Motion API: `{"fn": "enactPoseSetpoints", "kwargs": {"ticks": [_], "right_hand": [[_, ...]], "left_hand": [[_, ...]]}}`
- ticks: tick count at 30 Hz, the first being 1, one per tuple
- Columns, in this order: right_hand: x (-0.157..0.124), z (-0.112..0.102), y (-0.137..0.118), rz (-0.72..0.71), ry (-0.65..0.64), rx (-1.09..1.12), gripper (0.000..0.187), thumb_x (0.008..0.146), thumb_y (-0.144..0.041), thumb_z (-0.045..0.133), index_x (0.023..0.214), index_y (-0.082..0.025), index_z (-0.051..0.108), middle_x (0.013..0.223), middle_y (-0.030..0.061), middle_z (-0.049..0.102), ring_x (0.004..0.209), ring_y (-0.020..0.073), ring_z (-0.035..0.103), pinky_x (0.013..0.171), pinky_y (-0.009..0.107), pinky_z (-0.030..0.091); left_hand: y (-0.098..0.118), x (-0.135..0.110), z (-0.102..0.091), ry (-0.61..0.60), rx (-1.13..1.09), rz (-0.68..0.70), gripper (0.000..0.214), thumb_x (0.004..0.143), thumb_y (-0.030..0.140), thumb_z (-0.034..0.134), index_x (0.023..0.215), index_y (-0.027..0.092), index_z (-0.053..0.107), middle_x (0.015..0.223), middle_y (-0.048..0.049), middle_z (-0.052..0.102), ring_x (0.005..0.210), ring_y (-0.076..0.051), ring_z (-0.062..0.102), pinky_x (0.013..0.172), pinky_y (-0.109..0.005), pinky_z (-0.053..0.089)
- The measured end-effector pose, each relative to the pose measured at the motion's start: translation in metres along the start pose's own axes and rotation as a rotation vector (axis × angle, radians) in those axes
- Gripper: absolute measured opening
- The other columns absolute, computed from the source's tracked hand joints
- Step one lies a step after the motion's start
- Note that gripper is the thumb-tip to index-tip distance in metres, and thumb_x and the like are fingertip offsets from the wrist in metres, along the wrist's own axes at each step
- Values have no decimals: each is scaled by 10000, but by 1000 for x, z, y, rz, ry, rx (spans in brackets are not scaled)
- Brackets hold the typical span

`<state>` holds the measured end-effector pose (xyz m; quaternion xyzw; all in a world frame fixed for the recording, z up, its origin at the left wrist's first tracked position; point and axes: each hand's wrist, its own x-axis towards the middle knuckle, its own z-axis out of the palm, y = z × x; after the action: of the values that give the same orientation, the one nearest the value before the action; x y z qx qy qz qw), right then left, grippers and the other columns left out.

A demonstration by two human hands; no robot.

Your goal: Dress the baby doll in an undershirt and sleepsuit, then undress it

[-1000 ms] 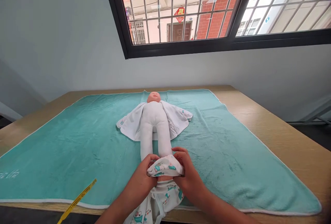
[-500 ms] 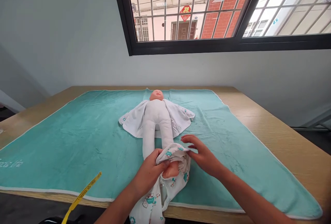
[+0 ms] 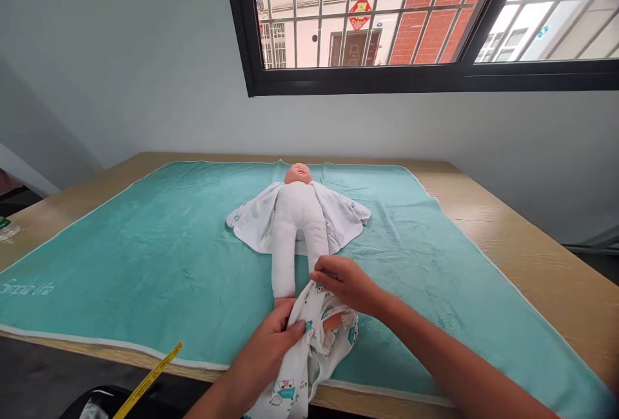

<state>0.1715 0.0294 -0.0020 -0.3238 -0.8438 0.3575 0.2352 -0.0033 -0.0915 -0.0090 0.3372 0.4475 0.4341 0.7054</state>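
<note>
A baby doll (image 3: 298, 209) with a white cloth body lies on its back, head away from me, its arms inside an open white jacket (image 3: 254, 222). White printed baby pants (image 3: 309, 335) are bunched around the doll's foot on the right, whose toes show through the cloth. My left hand (image 3: 278, 341) is closed on the fabric to the left of that foot, near the doll's other foot. With fingers pinched, my right hand (image 3: 341, 280) grips the upper edge of the pants by the shin. Part of the pants hangs over the table's front edge.
A teal blanket (image 3: 159, 258) with a white border covers much of the wooden table (image 3: 522, 245). A yellow strip (image 3: 149, 377) sticks up from a dark object at the lower left. Behind the table are a wall and a barred window (image 3: 358, 80).
My right hand has moved left and closed on the pants' edge over the shin. The cloth now covers more of the foot. My left hand has shifted slightly down, and the view has tilted slightly.
</note>
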Motion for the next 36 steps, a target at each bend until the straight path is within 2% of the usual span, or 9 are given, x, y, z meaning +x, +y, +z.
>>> {"fn": "enactPoseSetpoints", "kwargs": {"ticks": [4, 9, 13, 20, 23, 26, 29, 31, 36], "right_hand": [[1, -15, -8, 66, -63, -20, 331, 943, -449, 445, 762, -181, 512, 645, -45, 500, 598, 87, 388, 557, 214, 291], [20, -44, -23, -9, -455, -233, 328, 764, -506, 661, 905, -210, 646, 745, -17, 619, 635, 110, 488, 558, 220, 302], [38, -54, -19, -18, -693, -112, 349, 699, -501, 710, 871, -200, 671, 757, -22, 625, 635, 109, 510, 542, 207, 336], [37, -53, 2, -23, -525, 221, 235, 682, -274, 715, 796, -170, 538, 766, -44, 541, 678, 83, 463, 580, 180, 371], [32, -46, -2, -19, -401, 217, 220, 684, -234, 688, 836, -180, 539, 801, -37, 538, 711, 94, 466, 598, 189, 379], [30, -42, -15, -56, -363, 138, 240, 698, -168, 632, 928, -202, 573, 883, -25, 576, 777, 112, 497, 654, 205, 395], [33, -39, -27, -24, -457, 150, 187, 807, -324, 603, 945, -200, 583, 869, -13, 583, 743, 116, 499, 627, 217, 390], [38, -36, -30, 49, -470, 124, 328, 877, -501, 505, 864, -182, 581, 789, -7, 566, 676, 114, 474, 575, 225, 357], [49, -23, -21, 143, -487, 2, 411, 762, -585, 623, 728, -180, 569, 665, -19, 534, 605, 109, 442, 519, 226, 288]], "left_hand": [[0, 12, 13, 114, 69, 29, 296, 778, 288, 660, 1043, 158, 656, 1012, -74, 663, 966, -232, 597, 834, -306, 461], [4, 20, 24, 99, -1, 50, 330, 784, 324, 660, 1071, 172, 599, 949, -47, 661, 845, -184, 598, 756, -273, 458], [13, 12, 16, 33, 51, 78, 318, 779, 377, 684, 1013, 177, 603, 928, -35, 638, 855, -172, 579, 765, -261, 450], [35, 6, -19, -31, 205, 41, 365, 770, 502, 662, 821, 144, 612, 699, 0, 530, 625, -108, 471, 592, -232, 364], [35, 11, -18, -74, 373, 83, 308, 768, 438, 680, 872, 157, 613, 812, -10, 556, 712, -120, 482, 635, -232, 362], [29, 15, -12, -70, 444, 70, 261, 793, 410, 650, 813, 169, 550, 733, 28, 486, 646, -97, 411, 577, -223, 307], [24, 21, -7, -3, 399, 140, 241, 814, 390, 628, 831, 190, 494, 700, 53, 413, 649, -94, 367, 593, -218, 301], [23, 25, -3, 55, 336, 217, 264, 827, 410, 615, 816, 194, 464, 710, 53, 411, 676, -95, 377, 630, -218, 324], [28, 29, -5, 90, 79, 144, 390, 792, 512, 640, 922, 219, 419, 735, 48, 544, 631, -100, 493, 603, -219, 359]]}}
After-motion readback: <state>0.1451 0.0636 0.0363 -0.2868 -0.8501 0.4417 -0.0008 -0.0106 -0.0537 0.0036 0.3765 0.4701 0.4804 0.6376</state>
